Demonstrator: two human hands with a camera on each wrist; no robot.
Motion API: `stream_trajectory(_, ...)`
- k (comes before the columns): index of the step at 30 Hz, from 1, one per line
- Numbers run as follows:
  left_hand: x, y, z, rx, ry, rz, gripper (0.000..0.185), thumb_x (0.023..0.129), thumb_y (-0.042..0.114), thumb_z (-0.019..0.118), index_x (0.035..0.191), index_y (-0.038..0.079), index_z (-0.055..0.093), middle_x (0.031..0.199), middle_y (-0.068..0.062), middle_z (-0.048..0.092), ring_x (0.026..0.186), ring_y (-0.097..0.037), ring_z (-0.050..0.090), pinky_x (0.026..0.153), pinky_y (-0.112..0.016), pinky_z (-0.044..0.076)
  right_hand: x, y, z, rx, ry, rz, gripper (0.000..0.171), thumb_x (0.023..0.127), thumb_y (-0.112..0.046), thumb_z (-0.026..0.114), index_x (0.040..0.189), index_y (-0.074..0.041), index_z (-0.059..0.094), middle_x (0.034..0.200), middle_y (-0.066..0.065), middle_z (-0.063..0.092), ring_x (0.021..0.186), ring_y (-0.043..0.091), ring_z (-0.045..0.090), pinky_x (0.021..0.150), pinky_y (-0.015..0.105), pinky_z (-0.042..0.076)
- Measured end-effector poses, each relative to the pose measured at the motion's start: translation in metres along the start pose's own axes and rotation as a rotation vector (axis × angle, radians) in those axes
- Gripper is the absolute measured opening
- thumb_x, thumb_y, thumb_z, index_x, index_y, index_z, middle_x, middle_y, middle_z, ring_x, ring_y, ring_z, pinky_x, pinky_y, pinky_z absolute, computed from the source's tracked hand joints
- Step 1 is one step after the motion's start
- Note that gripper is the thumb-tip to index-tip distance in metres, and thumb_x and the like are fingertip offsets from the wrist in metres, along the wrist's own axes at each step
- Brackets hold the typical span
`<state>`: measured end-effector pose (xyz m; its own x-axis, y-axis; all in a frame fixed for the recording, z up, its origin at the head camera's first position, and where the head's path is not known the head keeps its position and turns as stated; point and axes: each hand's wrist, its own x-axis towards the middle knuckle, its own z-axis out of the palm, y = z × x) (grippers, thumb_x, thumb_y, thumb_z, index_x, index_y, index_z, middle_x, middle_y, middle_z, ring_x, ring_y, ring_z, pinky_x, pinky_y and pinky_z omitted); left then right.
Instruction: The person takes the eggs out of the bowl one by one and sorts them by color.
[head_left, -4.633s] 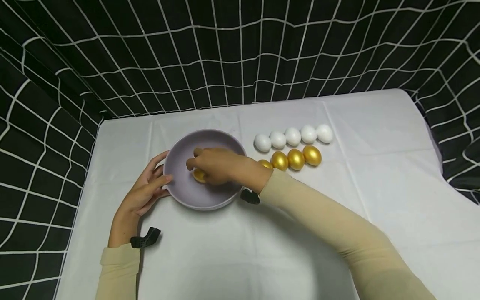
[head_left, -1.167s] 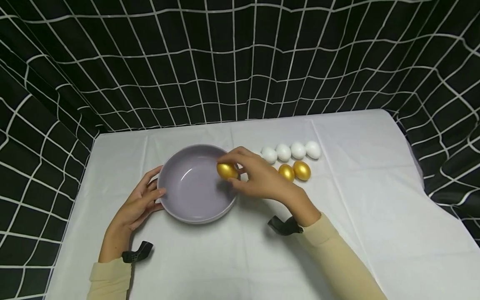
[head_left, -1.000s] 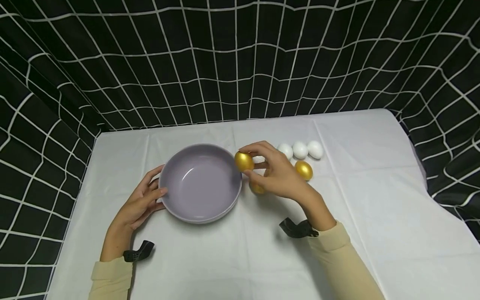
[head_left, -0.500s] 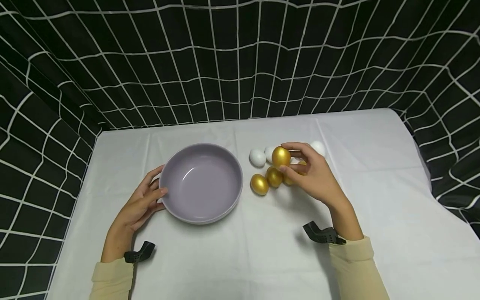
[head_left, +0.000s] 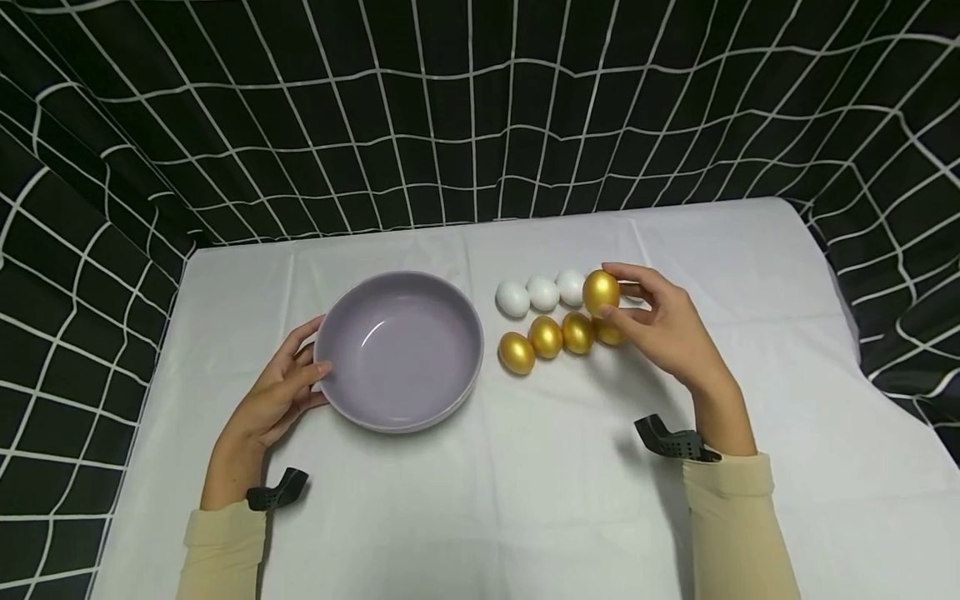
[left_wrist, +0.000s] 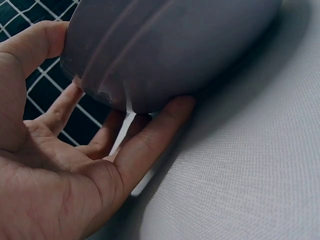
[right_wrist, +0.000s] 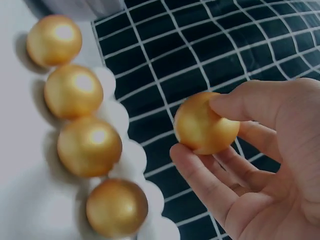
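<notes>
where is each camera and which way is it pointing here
Head: worn on the head, looking forward and down at the white table; both hands and sleeved forearms show.
Left wrist: on the left wrist, looking along the palm at the purple bowl; the left hand touches its outer wall.
Right wrist: on the right wrist, looking past the right hand, which pinches a gold egg, toward four gold eggs on the table.
Shared: head and right wrist views both show the held egg and the gold row.
</notes>
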<state>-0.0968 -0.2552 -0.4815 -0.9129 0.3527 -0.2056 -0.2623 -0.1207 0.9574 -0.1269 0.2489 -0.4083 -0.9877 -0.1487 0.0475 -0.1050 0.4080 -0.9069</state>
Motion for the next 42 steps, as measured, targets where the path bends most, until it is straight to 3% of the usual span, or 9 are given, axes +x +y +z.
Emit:
stream_trajectory(16, 0.004, 0.002, 0.000, -0.007, -0.019, -0.003, 0.068, 0.106, 0.004, 0.053, 0.165, 0.027, 0.028, 0.148, 0.002, 0.050, 0.121, -0.013, 0.068, 0.094, -0.038, 0.062, -0.007, 0.014, -0.025, -0.171, 0.076, 0.051, 0.052, 0.096, -0.004, 0.074, 0.146, -0.007, 0.059, 0.146, 0.010, 0.056, 0.117, -0.002, 0.055, 0.087, 0.005, 0.053)
stream_trajectory(24, 0.002, 0.002, -0.003, 0.000, -0.008, -0.003, 0.067, 0.106, 0.003, 0.053, 0.164, 0.027, 0.028, 0.148, 0.002, 0.050, 0.120, -0.013, 0.068, 0.092, -0.038, 0.063, -0.004, 0.034, -0.029, -0.315, 0.042, 0.040, 0.054, 0.094, -0.006, 0.075, 0.145, -0.001, 0.058, 0.137, 0.025, 0.059, 0.122, 0.037, 0.060, 0.082, 0.001, 0.049)
stream_trajectory(28, 0.000, 0.000, -0.002, -0.010, -0.007, 0.000, 0.067, 0.106, 0.004, 0.053, 0.164, 0.027, 0.028, 0.148, 0.002, 0.050, 0.120, -0.013, 0.069, 0.092, -0.038, 0.063, -0.003, 0.038, -0.031, -0.360, 0.024, 0.037, 0.054, 0.094, -0.006, 0.075, 0.144, 0.001, 0.058, 0.134, 0.027, 0.059, 0.120, 0.045, 0.063, 0.080, -0.002, 0.046)
stream_trajectory(31, 0.000, -0.001, -0.003, -0.014, -0.006, -0.003, 0.067, 0.106, 0.004, 0.053, 0.164, 0.027, 0.028, 0.148, 0.002, 0.050, 0.120, -0.013, 0.069, 0.092, -0.038, 0.062, -0.003, 0.039, -0.032, -0.419, -0.001, 0.052, 0.053, 0.094, -0.009, 0.076, 0.142, 0.000, 0.058, 0.134, 0.027, 0.060, 0.120, 0.046, 0.064, 0.083, 0.009, 0.050)
stream_trajectory(36, 0.001, -0.003, -0.003, -0.005, -0.003, -0.005, 0.068, 0.106, 0.004, 0.054, 0.165, 0.027, 0.028, 0.148, 0.002, 0.050, 0.120, -0.013, 0.068, 0.092, -0.039, 0.062, -0.005, 0.043, -0.033, -0.480, -0.054, 0.082, 0.049, 0.093, -0.013, 0.077, 0.137, 0.000, 0.060, 0.134, 0.025, 0.062, 0.120, 0.044, 0.063, 0.093, 0.044, 0.051)
stream_trajectory(42, 0.002, -0.002, -0.004, -0.004, -0.001, -0.001, 0.068, 0.106, 0.004, 0.053, 0.165, 0.027, 0.028, 0.149, 0.002, 0.050, 0.121, -0.013, 0.068, 0.093, -0.039, 0.062, -0.003, 0.043, -0.032, -0.481, -0.104, 0.129, 0.048, 0.093, -0.015, 0.077, 0.136, -0.001, 0.060, 0.132, 0.026, 0.061, 0.119, 0.043, 0.060, 0.097, 0.052, 0.047)
